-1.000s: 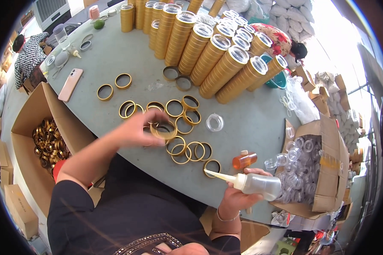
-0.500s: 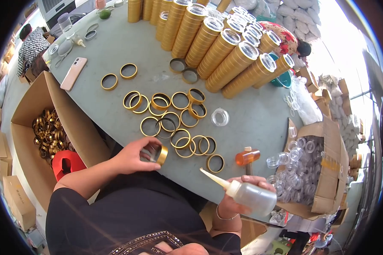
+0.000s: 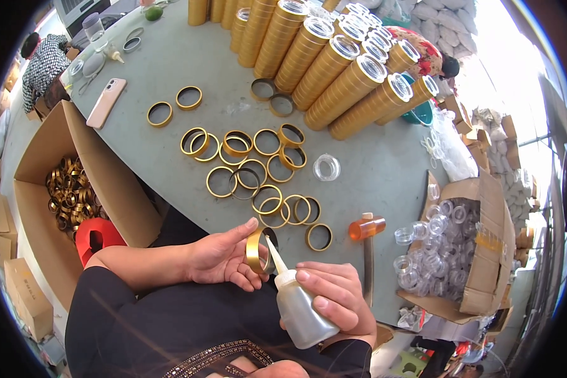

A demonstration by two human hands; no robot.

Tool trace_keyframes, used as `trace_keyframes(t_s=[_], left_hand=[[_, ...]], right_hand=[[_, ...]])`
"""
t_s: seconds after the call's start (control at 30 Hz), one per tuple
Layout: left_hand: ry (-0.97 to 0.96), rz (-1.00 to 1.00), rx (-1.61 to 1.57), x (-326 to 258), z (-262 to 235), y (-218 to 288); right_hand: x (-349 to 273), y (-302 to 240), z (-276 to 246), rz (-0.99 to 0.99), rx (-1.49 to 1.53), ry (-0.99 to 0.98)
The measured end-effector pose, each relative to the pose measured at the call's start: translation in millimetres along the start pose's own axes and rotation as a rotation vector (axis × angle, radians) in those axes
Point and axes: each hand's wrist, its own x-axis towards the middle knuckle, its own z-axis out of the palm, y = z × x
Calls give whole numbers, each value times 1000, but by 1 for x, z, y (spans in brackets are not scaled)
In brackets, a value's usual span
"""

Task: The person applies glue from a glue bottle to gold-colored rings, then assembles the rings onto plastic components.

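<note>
My left hand [image 3: 223, 259] is closed around a gold ring [image 3: 254, 252], tilted on edge so its dark inner face turns to the right. In my right hand [image 3: 335, 296] is a translucent squeeze bottle [image 3: 302, 310] with a long pale nozzle. The nozzle tip reaches the ring's opening; whether it touches the inner wall I cannot tell, nor do I see any liquid. Just beyond the hands, several loose gold rings [image 3: 220, 181] lie scattered on the grey table [image 3: 170, 160]. One clear plastic ring-shaped piece [image 3: 326, 167] lies to their right.
Stacked gold columns with clear tops [image 3: 346, 91] stand at the back. An orange-headed mallet [image 3: 366, 227] lies at right beside a carton [image 3: 488, 252] of clear pieces. At left are a phone [image 3: 106, 103] and a large carton [image 3: 110, 170] holding gold rings and something red [image 3: 98, 238].
My right hand has brought the bottle left, its nozzle now at the ring. My left hand has moved slightly right and down, turning the ring's opening toward the nozzle.
</note>
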Motion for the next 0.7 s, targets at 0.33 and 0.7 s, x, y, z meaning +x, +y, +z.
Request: trace_keyframes(t_s=[0.33,0.7], left_hand=[[55,55,136,-1,6,-3],[57,553,852,-6,39,6]], right_hand=[[-4,8,-5,19,-24,-79],[-19,-21,-12,556,-64,40]])
